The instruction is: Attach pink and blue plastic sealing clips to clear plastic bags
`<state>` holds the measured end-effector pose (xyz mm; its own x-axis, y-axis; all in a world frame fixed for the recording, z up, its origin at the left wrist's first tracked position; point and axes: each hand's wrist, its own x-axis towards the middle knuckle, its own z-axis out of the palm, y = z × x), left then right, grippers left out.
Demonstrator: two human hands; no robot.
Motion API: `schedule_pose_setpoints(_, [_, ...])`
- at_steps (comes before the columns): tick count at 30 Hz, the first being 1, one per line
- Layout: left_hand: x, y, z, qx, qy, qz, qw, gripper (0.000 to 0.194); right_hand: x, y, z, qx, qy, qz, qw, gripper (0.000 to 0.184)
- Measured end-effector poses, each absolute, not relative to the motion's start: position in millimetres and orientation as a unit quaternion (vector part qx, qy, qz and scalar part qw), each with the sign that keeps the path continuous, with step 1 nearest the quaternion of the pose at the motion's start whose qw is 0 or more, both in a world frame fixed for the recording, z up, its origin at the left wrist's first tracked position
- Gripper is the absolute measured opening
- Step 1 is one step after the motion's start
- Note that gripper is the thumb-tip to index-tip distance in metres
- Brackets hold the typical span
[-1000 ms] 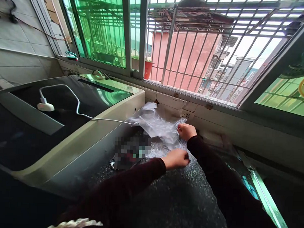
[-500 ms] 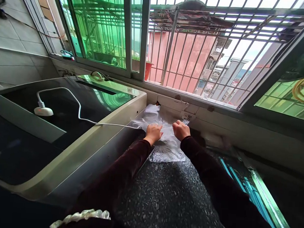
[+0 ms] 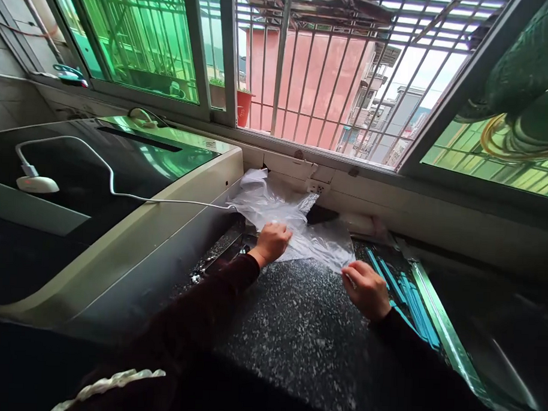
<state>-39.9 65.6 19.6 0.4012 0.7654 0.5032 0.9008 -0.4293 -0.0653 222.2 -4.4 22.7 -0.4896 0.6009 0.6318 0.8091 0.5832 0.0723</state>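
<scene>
A clear, crumpled plastic bag (image 3: 278,208) stretches over the back of the dark speckled countertop (image 3: 292,320). My left hand (image 3: 273,241) is closed on the middle of the bag. Farther right and nearer to me, my right hand (image 3: 367,288) pinches the bag's right end between thumb and fingers. Between the two hands the plastic is drawn out in creases. A dark flat item, partly hidden by my left sleeve, lies beside the left hand.
To the left stands a large appliance with a dark glossy top (image 3: 136,159); a white charger (image 3: 37,184) and its cable (image 3: 179,201) lie across it. Teal strips (image 3: 408,294) lie at the right. A wall socket (image 3: 318,188) sits behind, under the barred window (image 3: 314,87).
My right hand has moved right and toward me, pulling the bag's end out with it. My left hand keeps its hold on the plastic. The view has turned slightly right.
</scene>
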Motion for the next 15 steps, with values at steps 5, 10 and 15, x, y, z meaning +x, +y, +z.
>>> schedule_pose_setpoints(5, [-18.6,39.6,-11.6,-0.855,-0.45,-0.191,0.17,0.02,231.3,-65.8,2.2,-0.397,-0.897,0.026,0.191,0.02])
schedule_pose_setpoints(10, [-25.7,11.2,-35.3,-0.88,-0.388,-0.213,0.174,0.02,239.2,-57.1,15.6,-0.431,-0.865,0.157,0.202,0.024])
schedule_pose_setpoints(15, [-33.1,-21.9,-45.7,-0.89,-0.331,-0.257,0.178,0.026,243.0,-5.5,11.1,-0.592,-0.79,0.073,0.141,0.015])
